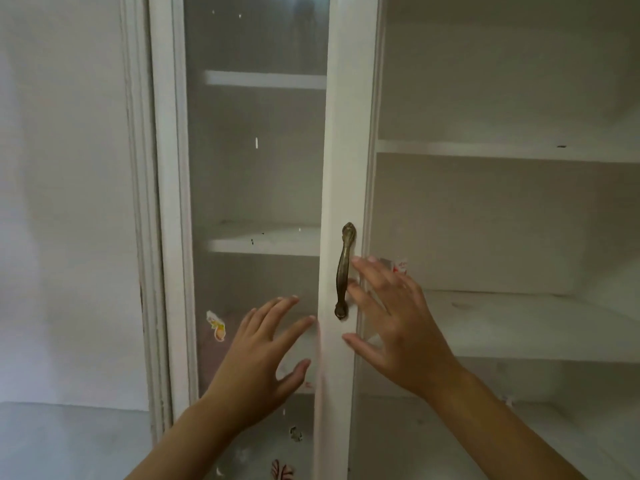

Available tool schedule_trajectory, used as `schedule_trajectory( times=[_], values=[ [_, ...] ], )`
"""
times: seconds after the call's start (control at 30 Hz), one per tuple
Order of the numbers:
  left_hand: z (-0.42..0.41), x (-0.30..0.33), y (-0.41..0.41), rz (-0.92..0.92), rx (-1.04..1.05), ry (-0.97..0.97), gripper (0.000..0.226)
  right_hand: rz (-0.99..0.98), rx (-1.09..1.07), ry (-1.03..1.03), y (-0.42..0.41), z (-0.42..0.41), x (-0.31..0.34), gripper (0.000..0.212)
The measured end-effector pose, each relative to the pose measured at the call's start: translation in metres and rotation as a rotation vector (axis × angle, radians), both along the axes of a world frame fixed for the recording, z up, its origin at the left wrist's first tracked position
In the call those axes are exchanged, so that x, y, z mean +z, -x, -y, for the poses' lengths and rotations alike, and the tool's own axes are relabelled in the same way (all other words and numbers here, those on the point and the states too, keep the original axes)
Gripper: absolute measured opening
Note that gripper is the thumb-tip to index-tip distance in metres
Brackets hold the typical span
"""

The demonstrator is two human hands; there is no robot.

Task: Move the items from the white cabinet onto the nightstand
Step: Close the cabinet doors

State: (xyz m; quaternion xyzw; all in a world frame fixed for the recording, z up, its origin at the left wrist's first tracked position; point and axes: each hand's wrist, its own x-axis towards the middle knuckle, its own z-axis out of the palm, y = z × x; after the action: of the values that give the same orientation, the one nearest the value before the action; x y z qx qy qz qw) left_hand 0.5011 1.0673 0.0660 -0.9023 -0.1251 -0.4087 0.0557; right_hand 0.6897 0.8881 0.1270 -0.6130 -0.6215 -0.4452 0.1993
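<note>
The white cabinet fills the view. Its left glass door has a white frame with a brass handle on its right stile. The right side stands open, showing bare white shelves. My left hand is spread in front of the glass, fingers straight, fingertips near the stile. My right hand is spread just right of the handle, its fingers straight and reaching behind the stile's edge. Neither hand holds anything. No items show on the shelves.
Small stickers dot the lower glass. A plain white wall lies left of the cabinet, with a grey surface below it. More shelves show faintly through the glass.
</note>
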Motion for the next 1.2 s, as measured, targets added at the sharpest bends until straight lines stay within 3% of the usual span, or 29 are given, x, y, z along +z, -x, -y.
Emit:
schedule_trajectory(
  times=[0.53, 1.2],
  values=[
    [-0.019, -0.014, -0.069, 0.063, 0.167, -0.034, 0.065, 0.086, 0.193, 0.035, -0.102, -0.047, 0.004, 0.074],
    [-0.071, -0.035, -0.104, 0.157, 0.211, -0.246, 0.066, 0.133, 0.194, 0.058, -0.14, -0.078, 0.007, 0.075]
  ],
)
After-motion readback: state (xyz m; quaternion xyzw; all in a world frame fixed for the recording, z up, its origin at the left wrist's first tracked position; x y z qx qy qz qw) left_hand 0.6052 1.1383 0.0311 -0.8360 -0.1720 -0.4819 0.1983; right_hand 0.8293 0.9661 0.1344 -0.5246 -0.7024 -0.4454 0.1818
